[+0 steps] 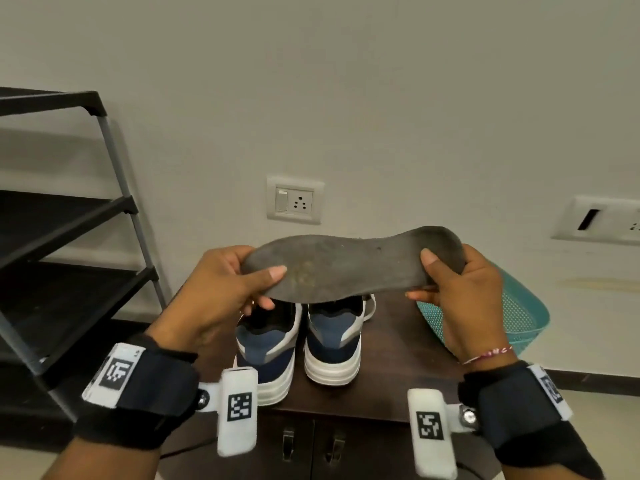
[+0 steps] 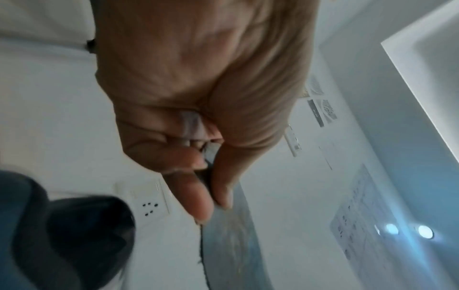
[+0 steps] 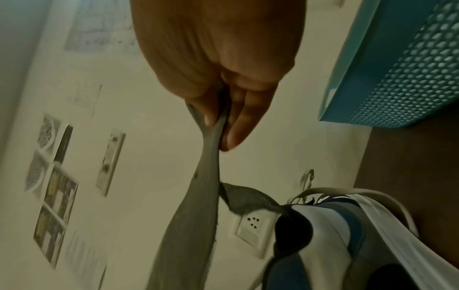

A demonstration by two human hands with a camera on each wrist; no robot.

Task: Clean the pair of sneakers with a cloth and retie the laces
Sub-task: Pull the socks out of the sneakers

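Note:
A worn grey insole (image 1: 349, 265) is held up flat in the air between both hands, above the sneakers. My left hand (image 1: 239, 282) pinches its toe end, thumb on top and fingers below. My right hand (image 1: 446, 282) pinches the heel end the same way. In the left wrist view the insole (image 2: 228, 241) runs away edge-on from my left hand (image 2: 211, 196). The right wrist view shows the insole (image 3: 196, 215) clamped by my right hand (image 3: 218, 129). Two blue, white and grey sneakers, left (image 1: 266, 355) and right (image 1: 334, 344), stand heels towards me on the dark wooden cabinet (image 1: 398, 368). No cloth is visible.
A teal mesh basket (image 1: 516, 313) sits on the cabinet at the right, behind my right hand. A black shoe rack (image 1: 59, 237) stands at the left. A wall socket (image 1: 294, 200) is behind the sneakers. Cabinet door handles (image 1: 287, 445) lie below the front edge.

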